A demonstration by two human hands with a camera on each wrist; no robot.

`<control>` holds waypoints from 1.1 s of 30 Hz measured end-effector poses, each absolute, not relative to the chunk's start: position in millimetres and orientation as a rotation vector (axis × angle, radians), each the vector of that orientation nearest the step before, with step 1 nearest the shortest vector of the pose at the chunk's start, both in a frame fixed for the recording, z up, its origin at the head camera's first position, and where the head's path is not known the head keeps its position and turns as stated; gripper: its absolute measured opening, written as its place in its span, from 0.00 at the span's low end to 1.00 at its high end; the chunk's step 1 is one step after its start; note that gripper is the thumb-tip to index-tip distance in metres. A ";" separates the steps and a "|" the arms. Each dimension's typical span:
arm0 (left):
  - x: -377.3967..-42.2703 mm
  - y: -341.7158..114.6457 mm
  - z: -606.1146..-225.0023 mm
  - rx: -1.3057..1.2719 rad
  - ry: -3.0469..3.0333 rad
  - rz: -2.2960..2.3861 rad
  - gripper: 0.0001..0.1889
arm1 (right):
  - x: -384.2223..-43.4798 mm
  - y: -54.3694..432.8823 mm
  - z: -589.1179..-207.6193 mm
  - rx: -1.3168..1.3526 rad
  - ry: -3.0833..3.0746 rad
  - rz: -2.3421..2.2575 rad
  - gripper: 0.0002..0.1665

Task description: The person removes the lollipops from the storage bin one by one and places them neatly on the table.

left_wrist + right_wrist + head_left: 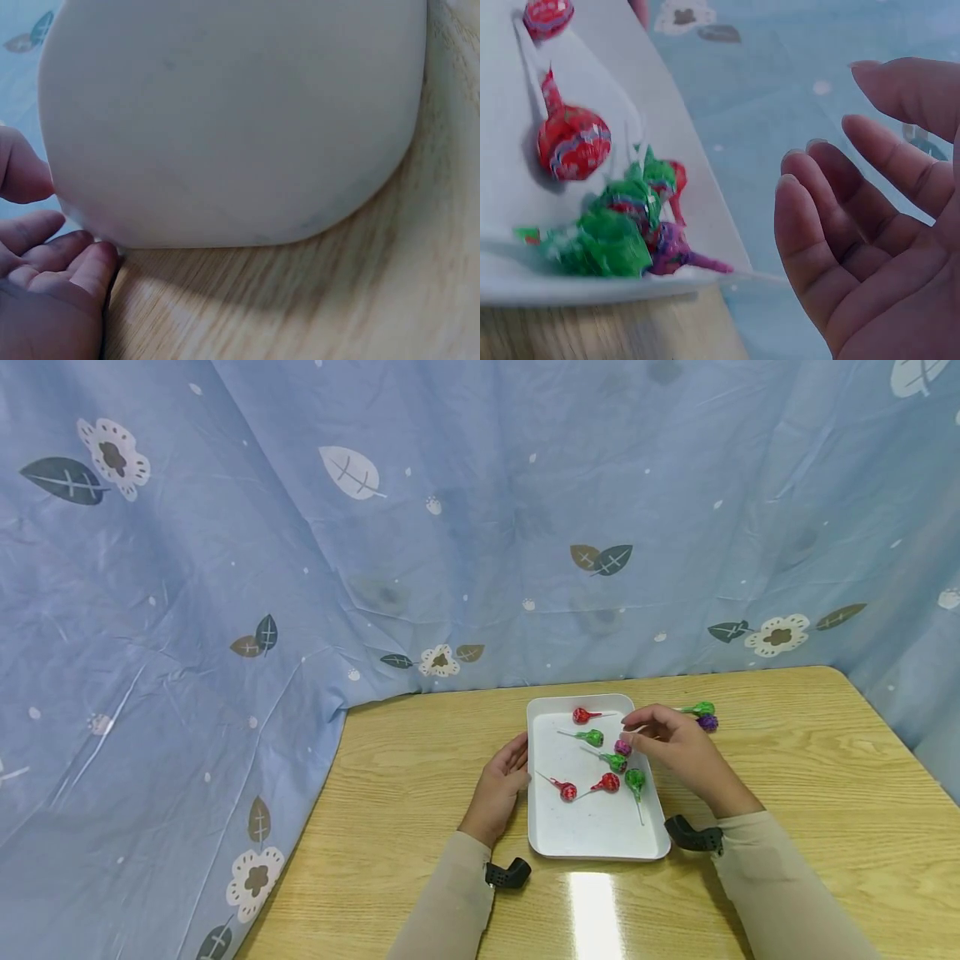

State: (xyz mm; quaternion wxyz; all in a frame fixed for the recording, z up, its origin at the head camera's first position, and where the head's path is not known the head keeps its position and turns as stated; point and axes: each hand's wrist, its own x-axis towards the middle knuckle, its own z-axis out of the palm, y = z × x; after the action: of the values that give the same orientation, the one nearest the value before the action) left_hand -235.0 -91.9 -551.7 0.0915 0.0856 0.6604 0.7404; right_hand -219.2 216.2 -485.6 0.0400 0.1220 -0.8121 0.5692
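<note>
A white tray [581, 839] lies on the table with several wrapped lollipops in it. My left hand [497, 789] holds its left side, thumb at the rim and fingers against the outer wall; the left wrist view shows the fingertips [105, 255] at the tray's edge. Over the right rim, my right hand [675, 752] has loosely bent fingers with nothing between them. Just by its fingertips is a purple-pink lollipop [622, 747], whose stick points toward the hand in the right wrist view. Close around it lie green lollipops [617, 763] and a red lollipop [610, 782].
Beyond my right hand, a green lollipop [703, 708] and a purple lollipop [707, 723] lie on the wooden table [405, 777]. A blue patterned curtain [480, 527] hangs along the table's back and left edges.
</note>
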 end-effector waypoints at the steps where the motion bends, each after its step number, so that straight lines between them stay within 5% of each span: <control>1: -235.0 -91.7 -551.6 0.253 1.963 2.198 0.39 | -218.6 214.8 -484.8 0.379 -2.486 1.763 0.16; 33: -235.8 -90.2 -550.5 0.217 1.968 2.196 0.39 | -225.9 188.9 -502.5 0.430 -2.843 1.249 0.15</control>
State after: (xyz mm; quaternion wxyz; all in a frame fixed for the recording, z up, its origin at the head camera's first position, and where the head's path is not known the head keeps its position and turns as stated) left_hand -235.8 -90.2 -550.5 0.0923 0.0731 0.6628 0.7395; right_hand -225.9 188.9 -502.5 0.0033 0.1371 -0.9069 0.3985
